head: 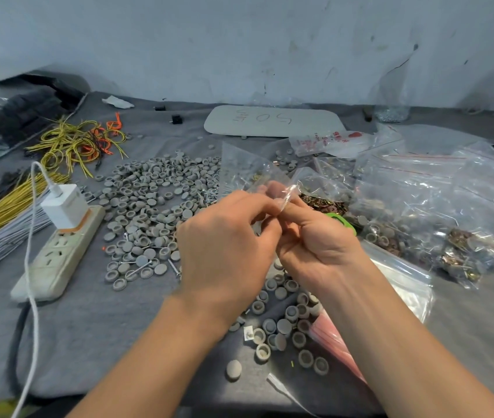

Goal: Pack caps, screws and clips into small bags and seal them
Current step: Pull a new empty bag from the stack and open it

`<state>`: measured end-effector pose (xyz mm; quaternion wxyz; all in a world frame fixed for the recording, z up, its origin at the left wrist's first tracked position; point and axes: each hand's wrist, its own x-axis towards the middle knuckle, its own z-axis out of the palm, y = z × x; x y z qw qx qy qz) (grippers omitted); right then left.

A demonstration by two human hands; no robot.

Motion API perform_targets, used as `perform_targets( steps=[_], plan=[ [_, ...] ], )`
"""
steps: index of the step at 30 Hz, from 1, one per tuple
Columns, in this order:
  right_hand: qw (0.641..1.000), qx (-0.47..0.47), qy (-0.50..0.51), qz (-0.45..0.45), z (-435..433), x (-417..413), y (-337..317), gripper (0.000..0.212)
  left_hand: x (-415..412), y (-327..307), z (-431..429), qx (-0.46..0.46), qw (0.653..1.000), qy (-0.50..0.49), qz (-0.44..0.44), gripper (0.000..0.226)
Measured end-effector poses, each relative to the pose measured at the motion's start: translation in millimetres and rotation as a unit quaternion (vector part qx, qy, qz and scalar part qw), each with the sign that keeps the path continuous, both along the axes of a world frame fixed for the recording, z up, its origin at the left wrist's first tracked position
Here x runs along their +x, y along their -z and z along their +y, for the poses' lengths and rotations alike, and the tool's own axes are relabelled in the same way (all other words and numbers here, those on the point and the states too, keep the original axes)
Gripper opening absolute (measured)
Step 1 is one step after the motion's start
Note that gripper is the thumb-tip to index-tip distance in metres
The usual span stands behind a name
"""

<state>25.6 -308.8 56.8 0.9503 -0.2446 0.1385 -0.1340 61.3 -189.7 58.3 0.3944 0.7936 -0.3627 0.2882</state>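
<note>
- Left hand and right hand meet above the grey cloth-covered table, fingertips pinching a small clear plastic bag.
- Round grey plastic caps heaped mid-table.
- White power strip near the left edge; filled clear bags toward the right edge.

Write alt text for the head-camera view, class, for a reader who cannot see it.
A person's left hand and right hand pinch a small clear bag together above a grey cloth strewn with grey caps. A power strip lies at left, filled plastic bags at right.
</note>
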Motion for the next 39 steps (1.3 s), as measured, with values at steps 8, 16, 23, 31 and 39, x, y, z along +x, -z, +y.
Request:
perform_targets(
  steps=[8,16,23,31,39],
  plan=[
    [0.962,-0.267,-0.051,-0.002,2.6,-0.6,-3.0,0.038,3.3,3.2,0.3,-0.006,1.0,-0.004,0.014,0.01],
    [0.988,-0.148,-0.031,-0.005,10.3,4.4,4.1,0.045,2.5,4.2,-6.6,0.016,0.995,-0.034,0.089,0.028],
    [0.98,-0.193,0.04,0.019,13.6,6.5,14.1,0.02,1.5,5.0,-6.5,0.038,0.988,0.109,0.1,0.037],
    [0.937,-0.339,-0.042,0.077,5.2,10.0,12.5,0.055,12.0,-4.8,4.7,0.082,0.984,0.101,0.121,0.03],
    [0.948,-0.304,-0.092,0.025,4.6,3.1,8.7,0.038,57.2,-23.0,38.3,0.007,0.985,-0.015,0.173,0.029]
  ],
)
